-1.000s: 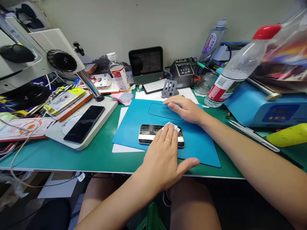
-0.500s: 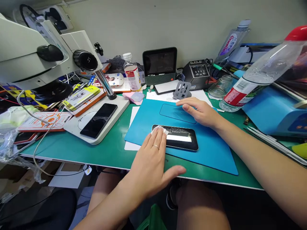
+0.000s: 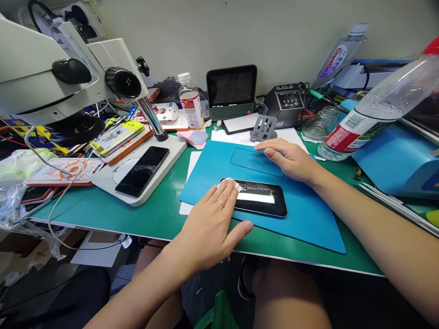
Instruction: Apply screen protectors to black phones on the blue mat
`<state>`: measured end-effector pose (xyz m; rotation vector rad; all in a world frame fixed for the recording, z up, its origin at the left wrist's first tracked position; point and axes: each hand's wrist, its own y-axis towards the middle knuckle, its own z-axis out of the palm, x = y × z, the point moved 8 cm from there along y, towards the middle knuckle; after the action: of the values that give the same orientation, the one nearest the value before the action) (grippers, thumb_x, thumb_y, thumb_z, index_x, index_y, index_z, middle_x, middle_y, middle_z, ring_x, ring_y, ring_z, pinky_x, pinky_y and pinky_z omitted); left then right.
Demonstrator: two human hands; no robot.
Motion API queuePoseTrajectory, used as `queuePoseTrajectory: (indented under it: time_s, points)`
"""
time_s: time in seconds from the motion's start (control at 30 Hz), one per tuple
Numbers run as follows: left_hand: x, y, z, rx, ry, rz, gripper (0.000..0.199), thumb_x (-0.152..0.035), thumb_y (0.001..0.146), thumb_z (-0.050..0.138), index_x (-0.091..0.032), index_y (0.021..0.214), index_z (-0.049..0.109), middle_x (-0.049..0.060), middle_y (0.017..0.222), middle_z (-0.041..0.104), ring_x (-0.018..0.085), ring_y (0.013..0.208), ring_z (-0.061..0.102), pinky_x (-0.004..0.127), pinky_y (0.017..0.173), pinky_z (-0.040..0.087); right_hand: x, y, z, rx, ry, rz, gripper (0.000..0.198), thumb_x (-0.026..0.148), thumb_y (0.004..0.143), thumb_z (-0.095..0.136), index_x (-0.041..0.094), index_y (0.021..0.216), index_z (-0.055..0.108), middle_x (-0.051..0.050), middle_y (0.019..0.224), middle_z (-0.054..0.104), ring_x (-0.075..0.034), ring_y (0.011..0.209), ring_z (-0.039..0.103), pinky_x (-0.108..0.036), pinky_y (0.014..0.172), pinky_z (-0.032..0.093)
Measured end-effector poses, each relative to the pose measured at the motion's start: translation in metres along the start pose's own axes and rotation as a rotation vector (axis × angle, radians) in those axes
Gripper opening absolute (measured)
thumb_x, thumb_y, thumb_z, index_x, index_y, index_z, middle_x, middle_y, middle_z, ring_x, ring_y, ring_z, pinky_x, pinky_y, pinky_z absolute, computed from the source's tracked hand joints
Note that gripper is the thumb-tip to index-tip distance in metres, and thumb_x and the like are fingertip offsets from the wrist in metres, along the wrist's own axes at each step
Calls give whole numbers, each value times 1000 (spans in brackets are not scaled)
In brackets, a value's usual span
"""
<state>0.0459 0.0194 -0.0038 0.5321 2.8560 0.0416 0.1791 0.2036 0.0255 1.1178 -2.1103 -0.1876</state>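
Note:
A black phone (image 3: 263, 207) lies face up on the blue mat (image 3: 298, 228), a bright white reflection across its glass. My left hand (image 3: 212, 219), with a ring on one finger, presses a crumpled white wipe (image 3: 237, 186) under its fingertips onto the phone's left end. Its fingers are stretched and side by side, the thumb spread away. My right hand (image 3: 288, 160) rests flat on the mat beyond the phone, fingers extended and holding nothing. Its fingertips lie near a dark phone-shaped outline (image 3: 252, 154) on the mat.
To the left, a microscope (image 3: 78, 82) stands with another dark phone (image 3: 143, 170) on its base. At the back are a plastic bottle (image 3: 191, 106), a small display (image 3: 231, 89), a grey stand (image 3: 263, 128) and a black control box (image 3: 285, 107). A large bottle (image 3: 370, 119) leans at right.
My left hand has shifted slightly left with its thumb, still pressing the wipe on the phone. The right hand stays on the mat. The view has shifted a little.

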Motion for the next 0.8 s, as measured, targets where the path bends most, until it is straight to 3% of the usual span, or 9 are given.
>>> queuePoseTrajectory:
  time_s: [0.2, 0.47, 0.57, 0.7, 0.8]
  points:
    - [3, -39, -3, 37, -23, 26, 74, -56, 103, 37, -15, 160, 17, 13, 165, 18, 27, 154, 16, 48, 124, 27, 0, 1, 2, 12, 0, -2, 52, 64, 96, 43, 26, 107, 76, -7, 116, 76, -30, 114, 66, -49, 104, 46]
    - [-11, -1, -6, 67, -105, 137, 82, -67, 99, 34, -10, 156, 29, 15, 163, 23, 26, 153, 19, 46, 126, 23, -1, 1, 1, 2, -9, -7, 51, 62, 96, 44, 25, 108, 76, -9, 116, 76, -31, 114, 66, -51, 104, 47]
    - [-7, -10, -9, 59, -92, 118, 86, -71, 96, 36, -10, 156, 29, 14, 163, 24, 26, 153, 20, 45, 126, 23, -2, 0, -1, 3, -9, 9, 50, 62, 96, 44, 25, 108, 76, -8, 117, 76, -31, 114, 66, -51, 103, 47]
    - [1, -28, -13, 87, -36, 94, 73, -61, 102, 35, -12, 156, 30, 11, 163, 28, 24, 152, 24, 43, 125, 26, -2, 1, 1, 2, -9, 4, 53, 64, 96, 43, 25, 108, 76, -8, 116, 76, -31, 113, 66, -50, 104, 47]
    - [0, -19, -16, 82, -9, 113, 67, -54, 103, 37, -11, 154, 34, 14, 160, 34, 25, 150, 30, 45, 124, 29, -1, 2, 4, 4, -15, -14, 52, 63, 96, 43, 25, 109, 76, -8, 116, 76, -31, 113, 66, -51, 103, 46]
